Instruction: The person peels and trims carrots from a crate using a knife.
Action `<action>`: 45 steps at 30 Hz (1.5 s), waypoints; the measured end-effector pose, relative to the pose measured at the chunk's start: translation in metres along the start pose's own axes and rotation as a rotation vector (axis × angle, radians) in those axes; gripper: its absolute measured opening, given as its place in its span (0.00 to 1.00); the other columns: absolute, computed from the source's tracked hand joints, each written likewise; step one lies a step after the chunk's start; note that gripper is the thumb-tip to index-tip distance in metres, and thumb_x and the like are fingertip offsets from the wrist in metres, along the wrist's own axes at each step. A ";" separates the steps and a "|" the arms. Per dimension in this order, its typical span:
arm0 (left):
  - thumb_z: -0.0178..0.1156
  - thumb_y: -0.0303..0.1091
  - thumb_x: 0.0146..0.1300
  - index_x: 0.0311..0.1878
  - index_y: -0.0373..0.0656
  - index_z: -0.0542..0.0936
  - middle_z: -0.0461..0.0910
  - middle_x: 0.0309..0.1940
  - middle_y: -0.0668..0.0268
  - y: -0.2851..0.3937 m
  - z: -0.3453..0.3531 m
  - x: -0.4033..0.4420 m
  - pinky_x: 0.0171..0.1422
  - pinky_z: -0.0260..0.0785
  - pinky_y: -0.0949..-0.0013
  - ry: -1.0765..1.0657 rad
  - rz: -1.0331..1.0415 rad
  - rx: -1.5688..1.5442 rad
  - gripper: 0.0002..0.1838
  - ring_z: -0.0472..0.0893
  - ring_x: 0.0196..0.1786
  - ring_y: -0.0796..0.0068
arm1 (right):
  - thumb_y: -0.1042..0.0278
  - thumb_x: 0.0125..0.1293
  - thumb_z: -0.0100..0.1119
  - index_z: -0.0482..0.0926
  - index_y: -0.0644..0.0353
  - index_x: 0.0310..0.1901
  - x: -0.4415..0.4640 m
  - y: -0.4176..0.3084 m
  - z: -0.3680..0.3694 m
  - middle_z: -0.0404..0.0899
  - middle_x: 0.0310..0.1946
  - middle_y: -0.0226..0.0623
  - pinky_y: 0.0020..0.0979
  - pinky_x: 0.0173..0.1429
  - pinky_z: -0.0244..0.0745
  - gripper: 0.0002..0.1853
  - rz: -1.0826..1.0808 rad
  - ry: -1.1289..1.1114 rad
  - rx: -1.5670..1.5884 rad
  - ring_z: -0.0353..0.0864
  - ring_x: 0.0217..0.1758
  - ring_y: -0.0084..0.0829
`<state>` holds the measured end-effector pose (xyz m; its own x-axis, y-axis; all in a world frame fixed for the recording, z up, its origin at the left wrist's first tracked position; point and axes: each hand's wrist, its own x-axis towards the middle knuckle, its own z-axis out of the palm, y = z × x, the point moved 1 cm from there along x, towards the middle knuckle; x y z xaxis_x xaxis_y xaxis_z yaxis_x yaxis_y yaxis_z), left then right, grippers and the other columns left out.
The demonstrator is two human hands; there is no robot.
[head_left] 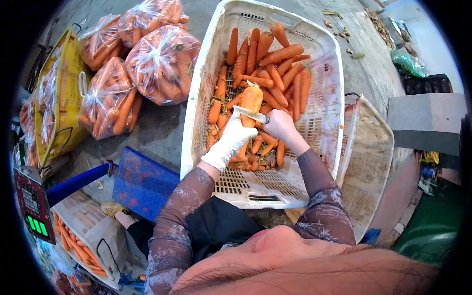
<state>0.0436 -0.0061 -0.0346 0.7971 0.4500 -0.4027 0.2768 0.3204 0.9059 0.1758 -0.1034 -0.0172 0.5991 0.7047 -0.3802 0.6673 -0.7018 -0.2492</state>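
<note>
My left hand [231, 140], in a white glove, is wrapped round the lower part of a thick carrot [252, 98] that points away from me. My bare right hand [281, 124] grips the dark handle of a knife [250, 114]. The blade lies across the carrot, just above my gloved fingers. Both hands are over a white plastic crate [194, 123]. Many loose carrots [285, 54] lie in the crate under and beyond the hands, with small pieces and trimmings nearer to me.
Clear bags of carrots [162, 64] stand on the floor at the left, beside a yellow crate [73, 93]. A blue scale platform [140, 182] and its display [34, 206] are at lower left, near another crate of carrots [81, 250]. Another crate [368, 162] touches the right side.
</note>
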 end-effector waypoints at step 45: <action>0.62 0.30 0.47 0.57 0.46 0.66 0.71 0.40 0.66 -0.002 0.002 -0.006 0.37 0.74 0.62 -0.191 -0.205 -0.362 0.30 0.73 0.38 0.73 | 0.65 0.63 0.54 0.57 0.48 0.13 0.038 0.049 0.036 0.52 0.08 0.20 0.22 0.14 0.40 0.22 0.023 -1.176 1.547 0.48 0.09 0.16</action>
<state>0.0393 -0.0115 -0.0337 0.8394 0.1961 -0.5069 0.2610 0.6726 0.6924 0.2156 -0.1149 -0.0766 -0.3862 0.7458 -0.5428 -0.6336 -0.6421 -0.4314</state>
